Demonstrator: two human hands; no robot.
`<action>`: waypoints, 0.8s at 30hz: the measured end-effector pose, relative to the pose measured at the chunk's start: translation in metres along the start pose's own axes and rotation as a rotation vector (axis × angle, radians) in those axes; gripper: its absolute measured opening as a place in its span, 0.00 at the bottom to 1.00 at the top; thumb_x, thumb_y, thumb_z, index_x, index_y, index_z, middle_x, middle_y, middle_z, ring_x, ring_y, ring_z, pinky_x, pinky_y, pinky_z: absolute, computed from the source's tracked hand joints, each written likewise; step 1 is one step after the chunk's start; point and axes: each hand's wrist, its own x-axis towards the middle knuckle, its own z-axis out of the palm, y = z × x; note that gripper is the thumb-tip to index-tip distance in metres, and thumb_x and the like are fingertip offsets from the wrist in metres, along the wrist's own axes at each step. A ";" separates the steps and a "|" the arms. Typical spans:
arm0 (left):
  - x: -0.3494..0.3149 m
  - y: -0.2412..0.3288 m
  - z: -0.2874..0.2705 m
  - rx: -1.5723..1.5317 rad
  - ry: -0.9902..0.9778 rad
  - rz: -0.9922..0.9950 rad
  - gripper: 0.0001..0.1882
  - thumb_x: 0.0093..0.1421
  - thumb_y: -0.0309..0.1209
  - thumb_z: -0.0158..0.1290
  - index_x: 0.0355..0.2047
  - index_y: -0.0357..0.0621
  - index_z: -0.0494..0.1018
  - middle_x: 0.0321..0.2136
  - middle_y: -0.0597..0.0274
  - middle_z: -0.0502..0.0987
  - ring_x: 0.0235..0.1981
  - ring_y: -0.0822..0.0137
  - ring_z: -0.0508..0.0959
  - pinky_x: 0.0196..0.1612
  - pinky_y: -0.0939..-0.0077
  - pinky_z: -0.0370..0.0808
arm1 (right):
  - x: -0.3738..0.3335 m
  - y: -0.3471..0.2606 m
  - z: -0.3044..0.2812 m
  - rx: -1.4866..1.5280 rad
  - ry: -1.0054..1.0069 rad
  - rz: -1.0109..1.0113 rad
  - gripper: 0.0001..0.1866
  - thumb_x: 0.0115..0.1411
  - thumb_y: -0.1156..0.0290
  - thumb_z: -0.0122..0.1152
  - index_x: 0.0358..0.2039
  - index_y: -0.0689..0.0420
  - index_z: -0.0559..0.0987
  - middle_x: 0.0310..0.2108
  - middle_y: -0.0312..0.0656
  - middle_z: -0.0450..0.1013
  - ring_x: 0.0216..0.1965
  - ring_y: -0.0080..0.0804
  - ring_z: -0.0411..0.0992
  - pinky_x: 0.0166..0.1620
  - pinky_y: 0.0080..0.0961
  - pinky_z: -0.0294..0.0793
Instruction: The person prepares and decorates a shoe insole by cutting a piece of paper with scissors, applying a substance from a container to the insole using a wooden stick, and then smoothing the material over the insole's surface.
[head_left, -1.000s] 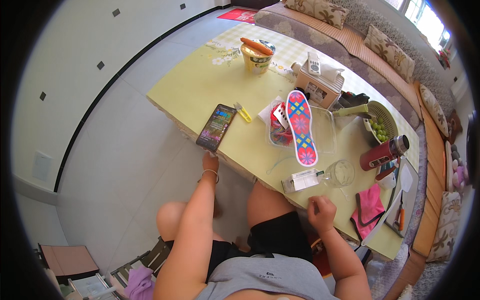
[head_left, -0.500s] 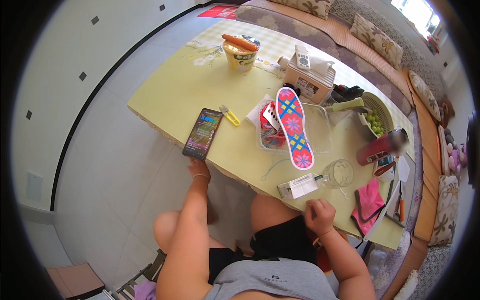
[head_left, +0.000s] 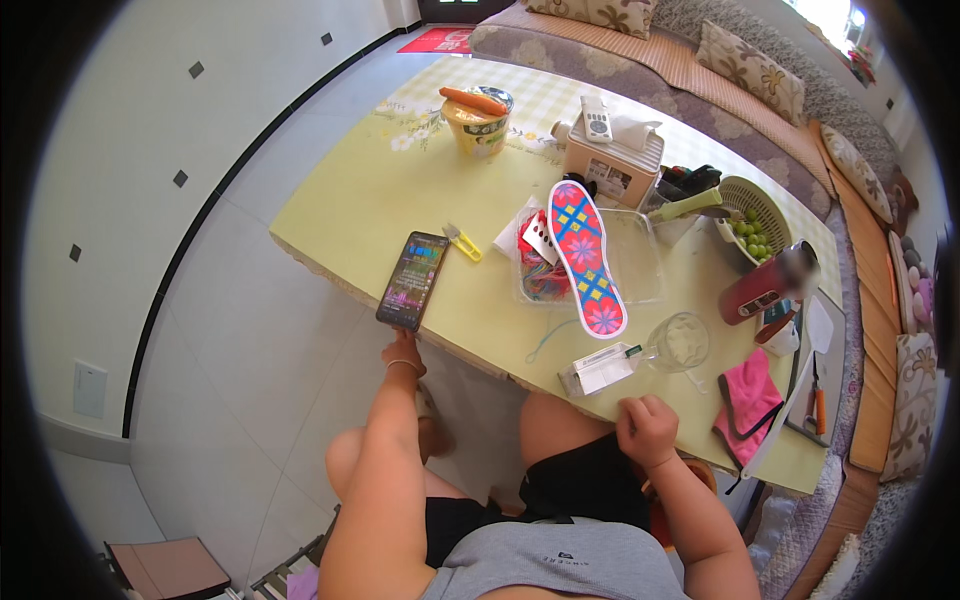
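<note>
A dark smartphone [head_left: 413, 282] with a lit screen lies at the table's left front edge. My left hand [head_left: 403, 352] is at its lower end, fingertips against or just under it; their grip is partly hidden. At the front edge my right hand [head_left: 648, 430] rests with curled fingers; whatever they may hold is out of sight. Close to it are a small white box [head_left: 602, 370] and a clear glass mug [head_left: 680, 341]. A patterned pink-and-blue insole [head_left: 587, 258] lies across a clear plastic tray [head_left: 645, 285] with coloured threads [head_left: 543, 278]. Yellow thread snips [head_left: 463, 243] sit beside the phone.
Farther back stand an instant-noodle tub [head_left: 478, 130] with a packaged sausage on top, a tissue box [head_left: 612, 165] carrying a remote [head_left: 596, 118], and a basket [head_left: 770, 205] of green fruit. A dark red bottle [head_left: 757, 290] and pink cloth [head_left: 748, 400] are on the right.
The whole view has shifted slightly. My left hand's fingers have drawn closer to the phone's lower end. My right hand stays curled at the table edge.
</note>
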 end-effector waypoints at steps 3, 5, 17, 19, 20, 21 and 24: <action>-0.003 0.001 -0.010 0.011 -0.025 0.017 0.52 0.45 0.35 0.63 0.68 0.43 0.47 0.67 0.51 0.51 0.53 0.54 0.76 0.53 0.57 0.75 | -0.001 0.001 -0.001 -0.007 0.004 0.001 0.09 0.45 0.78 0.60 0.29 0.54 0.77 0.20 0.40 0.66 0.20 0.41 0.68 0.23 0.35 0.68; -0.005 0.001 -0.011 0.015 -0.023 0.020 0.52 0.46 0.35 0.62 0.68 0.42 0.47 0.68 0.51 0.51 0.53 0.54 0.76 0.53 0.58 0.75 | -0.002 0.001 -0.002 -0.019 0.004 -0.006 0.09 0.45 0.78 0.61 0.29 0.54 0.77 0.20 0.40 0.65 0.20 0.41 0.68 0.23 0.35 0.68; 0.014 -0.010 0.003 0.036 -0.105 0.034 0.58 0.45 0.39 0.63 0.71 0.47 0.40 0.72 0.59 0.42 0.57 0.61 0.74 0.55 0.61 0.74 | -0.002 0.000 -0.003 -0.051 -0.008 -0.039 0.08 0.44 0.77 0.60 0.28 0.53 0.76 0.20 0.39 0.64 0.21 0.40 0.68 0.22 0.35 0.67; 0.011 -0.010 0.001 0.050 -0.107 0.040 0.58 0.45 0.39 0.63 0.71 0.46 0.39 0.72 0.59 0.42 0.58 0.61 0.73 0.55 0.61 0.74 | -0.003 0.001 -0.003 -0.060 -0.012 -0.043 0.08 0.44 0.77 0.60 0.27 0.53 0.76 0.20 0.39 0.64 0.21 0.40 0.68 0.22 0.35 0.67; 0.013 -0.009 0.000 0.046 -0.105 0.044 0.58 0.45 0.39 0.63 0.71 0.46 0.39 0.72 0.59 0.42 0.58 0.61 0.73 0.54 0.61 0.74 | -0.002 0.001 -0.004 -0.065 -0.012 -0.048 0.07 0.44 0.77 0.60 0.27 0.53 0.75 0.20 0.39 0.63 0.21 0.40 0.68 0.22 0.35 0.67; 0.013 -0.010 0.001 0.044 -0.106 0.045 0.58 0.46 0.39 0.62 0.71 0.46 0.39 0.72 0.59 0.42 0.58 0.61 0.74 0.54 0.61 0.74 | -0.003 0.001 -0.003 -0.065 -0.015 -0.051 0.07 0.44 0.76 0.60 0.27 0.53 0.75 0.20 0.39 0.63 0.21 0.40 0.68 0.22 0.35 0.67; 0.013 -0.012 0.001 0.043 -0.106 0.044 0.57 0.46 0.38 0.61 0.71 0.45 0.39 0.72 0.57 0.41 0.57 0.61 0.74 0.54 0.61 0.75 | -0.002 0.001 -0.002 -0.067 -0.003 -0.058 0.07 0.44 0.76 0.60 0.26 0.53 0.75 0.20 0.39 0.63 0.21 0.39 0.68 0.22 0.35 0.67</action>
